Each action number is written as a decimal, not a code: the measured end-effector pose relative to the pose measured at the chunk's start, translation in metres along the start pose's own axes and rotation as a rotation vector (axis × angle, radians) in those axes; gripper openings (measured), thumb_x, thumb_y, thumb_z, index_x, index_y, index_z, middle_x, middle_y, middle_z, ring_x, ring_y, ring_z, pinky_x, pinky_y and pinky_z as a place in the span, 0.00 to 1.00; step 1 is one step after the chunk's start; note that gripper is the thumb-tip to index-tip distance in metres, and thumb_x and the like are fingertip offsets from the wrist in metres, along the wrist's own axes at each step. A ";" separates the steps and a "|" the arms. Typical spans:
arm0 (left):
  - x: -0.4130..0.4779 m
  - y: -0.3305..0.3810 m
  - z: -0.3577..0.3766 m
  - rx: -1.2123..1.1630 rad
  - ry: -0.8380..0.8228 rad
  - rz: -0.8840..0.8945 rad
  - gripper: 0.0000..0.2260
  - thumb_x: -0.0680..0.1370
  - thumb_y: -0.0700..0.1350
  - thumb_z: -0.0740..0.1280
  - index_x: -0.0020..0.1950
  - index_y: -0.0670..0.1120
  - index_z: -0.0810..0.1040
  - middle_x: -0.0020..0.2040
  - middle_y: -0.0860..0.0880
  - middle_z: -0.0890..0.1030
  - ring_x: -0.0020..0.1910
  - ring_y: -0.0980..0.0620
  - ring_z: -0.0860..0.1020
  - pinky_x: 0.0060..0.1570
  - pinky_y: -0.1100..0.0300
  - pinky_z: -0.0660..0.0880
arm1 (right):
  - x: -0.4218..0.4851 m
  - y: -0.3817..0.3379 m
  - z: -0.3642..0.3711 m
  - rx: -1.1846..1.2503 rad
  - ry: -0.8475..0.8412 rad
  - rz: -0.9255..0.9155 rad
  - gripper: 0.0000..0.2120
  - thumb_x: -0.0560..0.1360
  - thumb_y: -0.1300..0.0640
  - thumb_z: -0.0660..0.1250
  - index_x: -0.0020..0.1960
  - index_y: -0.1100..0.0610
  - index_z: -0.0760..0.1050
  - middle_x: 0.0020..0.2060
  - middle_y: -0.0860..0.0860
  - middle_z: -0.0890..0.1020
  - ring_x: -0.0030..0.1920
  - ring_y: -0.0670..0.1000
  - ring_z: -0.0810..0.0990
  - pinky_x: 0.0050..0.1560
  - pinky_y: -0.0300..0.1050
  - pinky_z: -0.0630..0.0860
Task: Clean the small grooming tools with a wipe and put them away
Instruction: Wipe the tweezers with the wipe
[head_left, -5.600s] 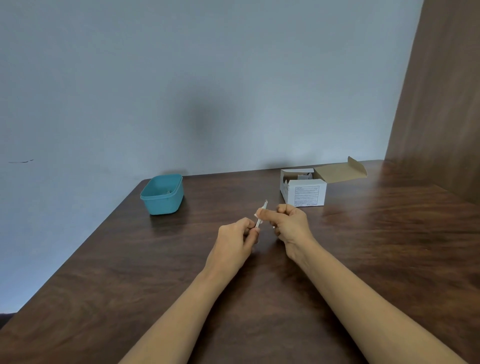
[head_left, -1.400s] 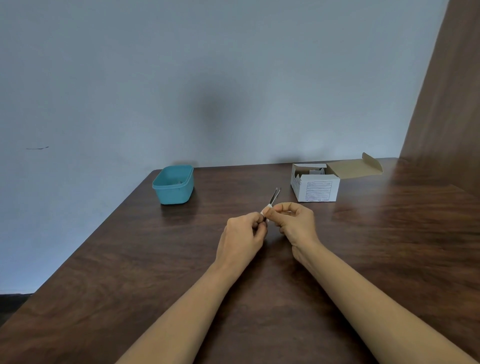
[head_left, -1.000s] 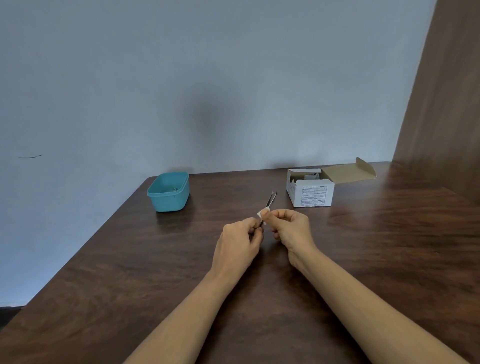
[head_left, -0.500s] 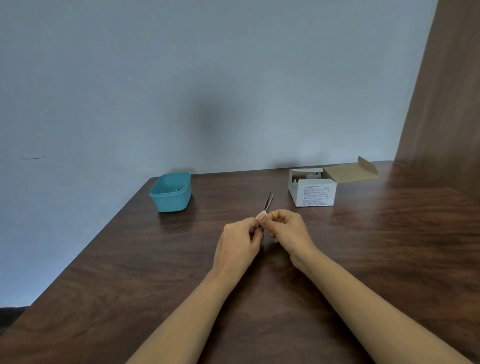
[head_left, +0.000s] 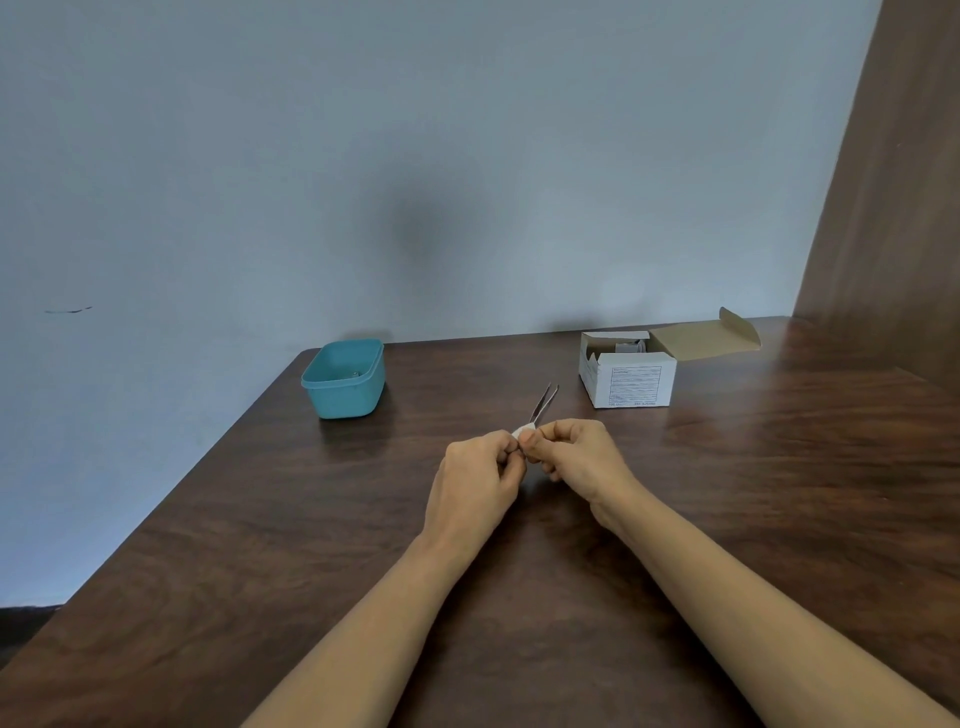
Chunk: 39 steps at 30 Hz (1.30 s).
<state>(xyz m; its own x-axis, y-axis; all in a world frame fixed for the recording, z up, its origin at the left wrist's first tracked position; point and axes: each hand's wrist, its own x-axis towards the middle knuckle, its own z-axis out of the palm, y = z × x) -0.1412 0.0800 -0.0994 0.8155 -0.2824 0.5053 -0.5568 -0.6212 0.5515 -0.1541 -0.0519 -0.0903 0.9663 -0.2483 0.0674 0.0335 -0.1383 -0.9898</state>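
Left hand (head_left: 475, 480) pinches the tweezers (head_left: 543, 404); right hand (head_left: 574, 457) pinches the wipe (head_left: 522, 431) around them. Better to slide slowly toward the tips, keeping firm pressure.

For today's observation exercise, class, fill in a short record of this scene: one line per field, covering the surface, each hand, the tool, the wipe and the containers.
surface: dark wooden table
left hand: pinches the base of the tweezers
right hand: pinches the wipe at the tweezers' base
tweezers: metal, tips apart, pointing away from the person
wipe: small, white, mostly hidden between the fingers
teal tub: open, far left on the table, something small inside, too small to identify
cardboard box: white, flap open, far right on the table
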 end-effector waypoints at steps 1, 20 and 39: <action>0.001 -0.001 0.000 0.004 0.006 -0.003 0.06 0.77 0.45 0.67 0.41 0.47 0.80 0.31 0.53 0.77 0.31 0.56 0.76 0.34 0.57 0.76 | 0.000 0.001 0.001 -0.034 -0.020 -0.005 0.09 0.75 0.58 0.69 0.45 0.65 0.80 0.31 0.50 0.79 0.29 0.43 0.71 0.29 0.30 0.69; 0.004 0.003 0.002 0.008 -0.062 -0.021 0.05 0.77 0.45 0.67 0.42 0.49 0.81 0.31 0.52 0.79 0.31 0.55 0.76 0.34 0.61 0.75 | 0.005 -0.004 -0.003 0.261 0.183 0.073 0.08 0.73 0.57 0.72 0.36 0.57 0.78 0.28 0.48 0.75 0.29 0.44 0.68 0.32 0.36 0.67; 0.002 0.009 0.001 0.112 -0.073 -0.016 0.07 0.76 0.51 0.67 0.51 0.52 0.80 0.40 0.55 0.82 0.40 0.56 0.80 0.44 0.53 0.79 | 0.008 -0.005 -0.004 0.377 0.336 0.059 0.06 0.73 0.61 0.70 0.37 0.57 0.79 0.29 0.48 0.77 0.30 0.45 0.70 0.30 0.35 0.65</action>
<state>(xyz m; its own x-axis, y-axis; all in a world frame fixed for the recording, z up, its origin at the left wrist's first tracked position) -0.1446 0.0735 -0.0945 0.8358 -0.3214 0.4452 -0.5256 -0.7029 0.4793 -0.1478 -0.0572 -0.0843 0.8358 -0.5488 -0.0143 0.1316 0.2256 -0.9653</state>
